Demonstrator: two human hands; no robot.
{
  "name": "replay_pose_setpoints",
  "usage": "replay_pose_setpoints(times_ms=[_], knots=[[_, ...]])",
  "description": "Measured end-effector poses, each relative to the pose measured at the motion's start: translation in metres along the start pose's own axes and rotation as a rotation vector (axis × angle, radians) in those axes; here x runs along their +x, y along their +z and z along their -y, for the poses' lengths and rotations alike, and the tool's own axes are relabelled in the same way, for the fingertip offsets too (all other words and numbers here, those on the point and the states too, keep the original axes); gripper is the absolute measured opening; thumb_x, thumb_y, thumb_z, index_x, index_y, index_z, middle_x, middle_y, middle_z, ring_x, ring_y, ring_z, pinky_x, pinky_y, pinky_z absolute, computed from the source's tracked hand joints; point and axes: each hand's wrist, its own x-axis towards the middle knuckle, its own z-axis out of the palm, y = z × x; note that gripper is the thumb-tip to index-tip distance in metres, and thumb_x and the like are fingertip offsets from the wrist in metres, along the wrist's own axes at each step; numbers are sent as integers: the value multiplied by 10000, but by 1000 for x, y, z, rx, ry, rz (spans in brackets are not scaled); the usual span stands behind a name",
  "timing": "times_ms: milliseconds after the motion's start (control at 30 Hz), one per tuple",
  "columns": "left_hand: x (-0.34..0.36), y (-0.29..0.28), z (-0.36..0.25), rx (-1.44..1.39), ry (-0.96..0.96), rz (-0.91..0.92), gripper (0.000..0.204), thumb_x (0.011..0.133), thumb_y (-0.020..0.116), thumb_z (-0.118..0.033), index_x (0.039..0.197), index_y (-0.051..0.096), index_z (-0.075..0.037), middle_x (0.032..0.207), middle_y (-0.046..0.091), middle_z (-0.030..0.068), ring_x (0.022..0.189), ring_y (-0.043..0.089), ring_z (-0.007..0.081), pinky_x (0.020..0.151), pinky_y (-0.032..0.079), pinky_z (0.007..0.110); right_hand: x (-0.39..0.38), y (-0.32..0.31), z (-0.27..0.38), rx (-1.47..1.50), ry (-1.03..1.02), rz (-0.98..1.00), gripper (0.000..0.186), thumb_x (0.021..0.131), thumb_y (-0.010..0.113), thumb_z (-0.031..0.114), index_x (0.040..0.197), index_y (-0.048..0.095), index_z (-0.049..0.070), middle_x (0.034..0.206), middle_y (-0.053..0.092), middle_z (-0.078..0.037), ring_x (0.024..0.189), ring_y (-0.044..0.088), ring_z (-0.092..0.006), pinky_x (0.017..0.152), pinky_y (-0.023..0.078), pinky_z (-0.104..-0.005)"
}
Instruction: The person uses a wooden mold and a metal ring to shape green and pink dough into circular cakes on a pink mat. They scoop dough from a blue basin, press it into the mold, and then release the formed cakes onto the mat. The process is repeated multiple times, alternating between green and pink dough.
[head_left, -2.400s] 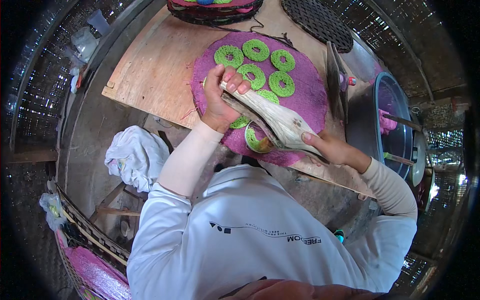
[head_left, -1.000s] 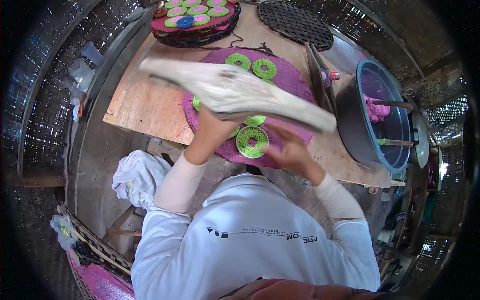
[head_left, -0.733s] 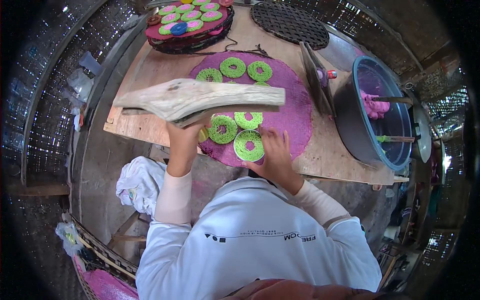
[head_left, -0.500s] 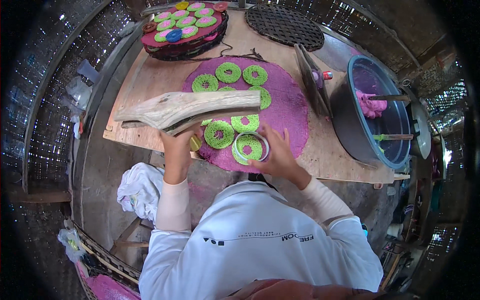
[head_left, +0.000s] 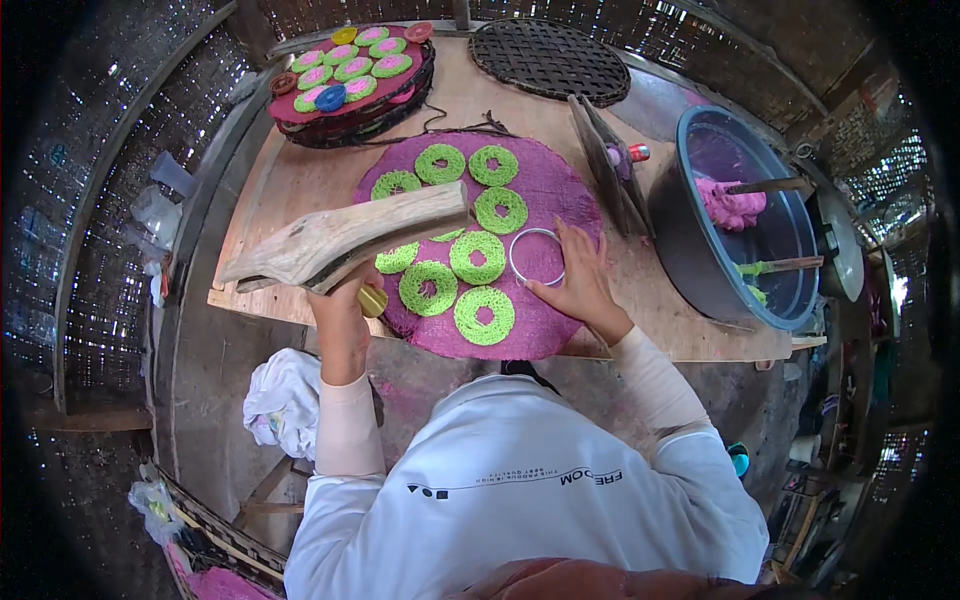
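Observation:
My left hand (head_left: pixel 336 320) is closed on a pale, bent wooden tool (head_left: pixel 345 225) with a yellow cylinder (head_left: pixel 372 302) beneath it, held over the left part of a round purple cloth (head_left: pixel 545 335). My right hand (head_left: pixel 585 285) is closed on a thin metal ring (head_left: pixel 537 230) lying on a bare patch of that cloth. Several green lacy rings with central holes, such as the one at the front (head_left: pixel 484 335), lie on the cloth, some partly hidden under the wooden tool.
Stacked trays (head_left: pixel 300 115) with green-and-pink rounds stand back left on the plywood table (head_left: pixel 275 200), beside a dark woven mat (head_left: pixel 550 60). Right are leaning boards (head_left: pixel 600 165) and a large tub (head_left: pixel 680 280) holding pink dough and sticks. A white cloth (head_left: pixel 280 395) lies below the table's left.
My right hand left the wooden tool, took the metal ring and moved it right, off a green ring onto bare cloth. My left hand swung the tool leftward and down.

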Motion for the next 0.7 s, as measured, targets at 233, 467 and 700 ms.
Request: replay_pose_setpoints(times_ms=[233, 467, 700], knots=[[-6, -2, 25, 139, 89, -35, 388, 676, 657, 19, 1049, 549, 18, 1010, 596, 97, 914, 576, 208, 795, 450, 297, 16, -27, 9, 138, -46, -47, 820, 685, 661, 414, 1314, 296, 35, 1244, 422, -194, 1213, 335, -345, 1024, 114, -536], [-12, 14, 29, 752, 912, 465, 369, 782, 594, -43, 1148, 538, -45, 1149, 554, 101, 1080, 502, 258, 955, 358, 363, 31, -135, 89, 572, -596, -334, 225, 835, 547, 197, 812, 609, -18, 638, 603, -93, 502, 566, -201, 463, 413, -304], [-15, 79, -68, 617, 930, 1137, 390, 669, 677, -208, 1024, 576, -83, 896, 603, 90, 735, 563, 249, 666, 408, 337, 74, -178, 111, 1287, -129, -187, 286, 901, 470, 253, 982, 543, -11, 595, 552, -62, 466, 528, -127, 459, 428, -232]])
